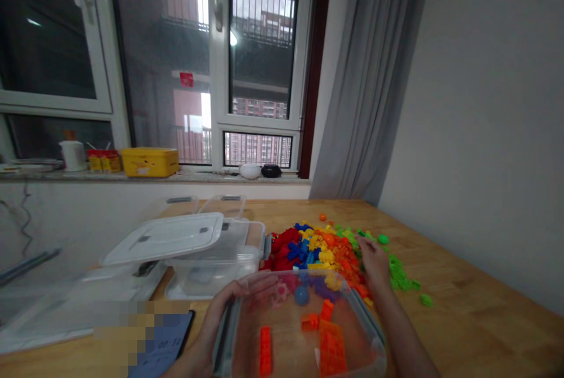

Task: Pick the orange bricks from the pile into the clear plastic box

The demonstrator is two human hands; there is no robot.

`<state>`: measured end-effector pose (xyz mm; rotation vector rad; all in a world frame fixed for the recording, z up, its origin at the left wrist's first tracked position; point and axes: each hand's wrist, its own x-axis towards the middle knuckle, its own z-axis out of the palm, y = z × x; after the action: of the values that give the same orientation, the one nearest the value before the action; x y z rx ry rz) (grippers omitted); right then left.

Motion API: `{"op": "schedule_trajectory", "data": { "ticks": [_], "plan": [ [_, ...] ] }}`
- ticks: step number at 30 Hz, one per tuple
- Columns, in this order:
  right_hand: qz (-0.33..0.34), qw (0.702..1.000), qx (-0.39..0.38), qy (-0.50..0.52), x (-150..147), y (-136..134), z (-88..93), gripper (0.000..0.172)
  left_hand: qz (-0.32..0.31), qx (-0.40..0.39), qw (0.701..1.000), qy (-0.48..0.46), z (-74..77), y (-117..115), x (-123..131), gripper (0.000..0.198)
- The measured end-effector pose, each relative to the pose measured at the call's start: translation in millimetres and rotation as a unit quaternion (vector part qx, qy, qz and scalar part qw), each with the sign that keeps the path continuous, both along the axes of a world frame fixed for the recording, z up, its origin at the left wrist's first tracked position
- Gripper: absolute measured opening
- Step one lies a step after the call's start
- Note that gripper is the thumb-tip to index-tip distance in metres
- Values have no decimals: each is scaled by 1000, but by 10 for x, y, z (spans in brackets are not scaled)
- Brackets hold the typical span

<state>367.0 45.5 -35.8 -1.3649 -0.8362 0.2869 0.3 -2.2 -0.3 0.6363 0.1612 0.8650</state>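
Observation:
A clear plastic box (291, 345) with grey side clips is close in front of me, tilted toward me. My left hand (231, 301) grips its far left corner, thumb at the rim. Inside are an orange toy brick (265, 351), a larger orange piece (332, 348) and smaller orange blocks (310, 323). A blue ball (301, 295) shows through the plastic; I cannot tell whether it is inside or behind. My right hand (375, 259) is over the right part of the toy pile, between orange pieces (346, 257) and green pieces (399, 272). Its fingers look stretched out, with nothing visible in them.
Red pieces (286, 243), blue pieces (299, 250) and yellow pieces (326, 256) make up the pile's left side. Stacked clear containers (215, 272) and a white lid (167, 238) stand at left. A phone (165, 340) lies front left. Window and curtain (361, 101) are behind.

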Motion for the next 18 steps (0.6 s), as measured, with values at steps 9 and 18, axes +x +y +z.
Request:
{"op": "schedule_trajectory", "data": {
  "ticks": [9,18],
  "plan": [
    [-8,968,-171,-186,215,135,-274,29,-18,11,1000,-9,-18,33,-7,55],
    [49,939,-231,-250,97,123,-259,17,-16,-2,1000,-19,-59,46,-20,55]
  ]
}}
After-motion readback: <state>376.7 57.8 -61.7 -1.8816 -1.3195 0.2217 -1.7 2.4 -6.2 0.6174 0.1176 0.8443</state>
